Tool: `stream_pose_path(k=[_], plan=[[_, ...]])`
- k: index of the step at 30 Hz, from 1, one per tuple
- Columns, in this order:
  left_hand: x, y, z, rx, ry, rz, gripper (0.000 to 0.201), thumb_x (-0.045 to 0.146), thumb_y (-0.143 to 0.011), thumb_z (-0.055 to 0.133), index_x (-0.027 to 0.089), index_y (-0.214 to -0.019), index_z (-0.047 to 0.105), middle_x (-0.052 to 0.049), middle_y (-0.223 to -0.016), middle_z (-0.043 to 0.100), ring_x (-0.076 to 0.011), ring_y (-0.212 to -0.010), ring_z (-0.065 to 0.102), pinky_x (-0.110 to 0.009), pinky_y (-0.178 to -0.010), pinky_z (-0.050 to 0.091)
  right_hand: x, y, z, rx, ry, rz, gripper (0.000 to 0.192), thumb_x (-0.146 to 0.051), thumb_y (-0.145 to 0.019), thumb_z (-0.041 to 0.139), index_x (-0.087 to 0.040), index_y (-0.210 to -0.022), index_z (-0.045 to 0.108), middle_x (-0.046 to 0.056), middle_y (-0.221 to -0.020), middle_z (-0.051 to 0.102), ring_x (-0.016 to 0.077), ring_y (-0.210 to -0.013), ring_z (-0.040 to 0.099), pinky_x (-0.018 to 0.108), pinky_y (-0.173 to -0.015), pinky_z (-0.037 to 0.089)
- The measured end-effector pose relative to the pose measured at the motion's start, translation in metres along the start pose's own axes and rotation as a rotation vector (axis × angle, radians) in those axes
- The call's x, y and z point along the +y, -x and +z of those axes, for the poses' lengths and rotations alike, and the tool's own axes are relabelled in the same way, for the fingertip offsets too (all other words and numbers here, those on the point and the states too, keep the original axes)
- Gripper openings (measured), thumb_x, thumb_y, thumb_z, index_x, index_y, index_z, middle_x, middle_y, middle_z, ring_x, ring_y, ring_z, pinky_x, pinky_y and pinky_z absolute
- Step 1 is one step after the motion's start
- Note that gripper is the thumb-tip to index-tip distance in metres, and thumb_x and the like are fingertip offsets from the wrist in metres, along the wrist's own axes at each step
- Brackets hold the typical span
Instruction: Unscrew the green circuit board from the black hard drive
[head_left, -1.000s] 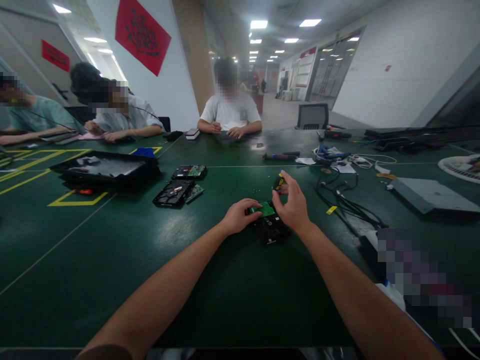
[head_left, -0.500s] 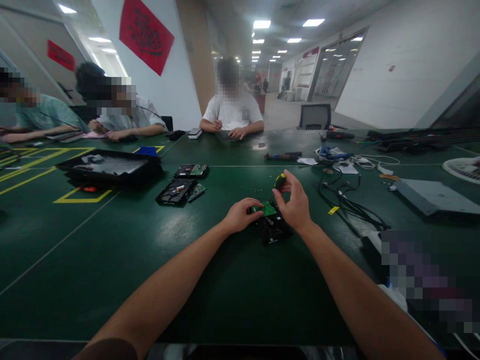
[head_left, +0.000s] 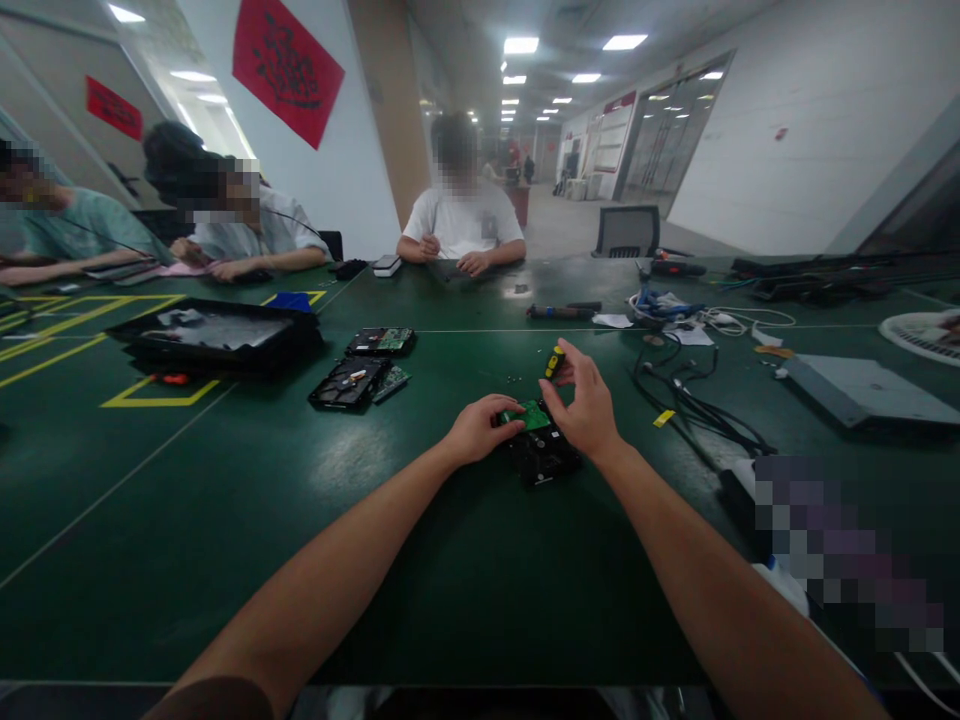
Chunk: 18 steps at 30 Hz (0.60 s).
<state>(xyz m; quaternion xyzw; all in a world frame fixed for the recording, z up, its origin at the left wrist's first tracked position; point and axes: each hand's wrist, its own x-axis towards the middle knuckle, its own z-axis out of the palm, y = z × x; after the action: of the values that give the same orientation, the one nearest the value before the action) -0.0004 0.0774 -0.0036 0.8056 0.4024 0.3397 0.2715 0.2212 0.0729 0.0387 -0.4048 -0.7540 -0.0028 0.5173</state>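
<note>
A black hard drive (head_left: 543, 460) lies on the green table before me, its green circuit board (head_left: 535, 415) facing up at the far end. My left hand (head_left: 478, 430) grips the drive's left side, with fingertips resting on the board. Between the thumb and fingers of my right hand (head_left: 589, 408) is a yellow-and-black screwdriver (head_left: 555, 362), held roughly upright over the board. Its tip is too small and dark to make out. Several tiny screws (head_left: 514, 379) are scattered just beyond the drive.
More hard drives (head_left: 349, 382) and a loose circuit board (head_left: 391, 383) lie to the left, near stacked black trays (head_left: 217, 335). Dark cables (head_left: 694, 400) and a grey metal box (head_left: 874, 390) occupy the right. A person (head_left: 461, 225) sits opposite; two others sit at far left.
The screwdriver's handle has turned a little in my right hand, showing more of its yellow side. My left hand stays on the drive. The whole view has shifted slightly.
</note>
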Motion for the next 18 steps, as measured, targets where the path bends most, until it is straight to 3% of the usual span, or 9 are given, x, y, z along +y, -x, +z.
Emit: stream_pose_path(k=[8,13,18], plan=[[0.001,-0.0006,-0.0002,-0.005,-0.002,-0.002,0.03,0.035,-0.09,0.073,0.024,-0.119,0.074,-0.007,-0.128,0.068,-0.0182,-0.092,0.066,-0.034,-0.085,0.055,-0.0019,-0.0006,-0.0007,0.013,0.012,0.013,0.064,-0.029,-0.095,0.061,-0.03,-0.153,0.037,0.01,-0.117,0.059,0.0228,-0.09,0.066,0.046,-0.081,0.064],[0.0,-0.0009,0.0005,0.001,-0.007,0.01,0.03,0.034,-0.09,0.073,0.025,-0.119,0.074,-0.007,-0.127,0.068,-0.0192,-0.097,0.066,-0.034,-0.086,0.054,-0.0008,-0.0002,0.0006,0.026,-0.005,0.005,0.064,-0.026,-0.096,0.058,-0.029,-0.155,0.034,0.011,-0.124,0.058,0.0225,-0.092,0.067,0.047,-0.085,0.063],[0.0007,-0.0001,0.0008,0.0,-0.003,0.0,0.03,0.035,-0.091,0.072,0.024,-0.119,0.074,-0.007,-0.128,0.068,-0.0169,-0.088,0.066,-0.033,-0.082,0.054,-0.001,0.0005,0.0004,0.038,0.021,0.006,0.063,-0.028,-0.094,0.063,-0.029,-0.152,0.038,0.011,-0.123,0.058,0.0225,-0.088,0.066,0.048,-0.082,0.064]])
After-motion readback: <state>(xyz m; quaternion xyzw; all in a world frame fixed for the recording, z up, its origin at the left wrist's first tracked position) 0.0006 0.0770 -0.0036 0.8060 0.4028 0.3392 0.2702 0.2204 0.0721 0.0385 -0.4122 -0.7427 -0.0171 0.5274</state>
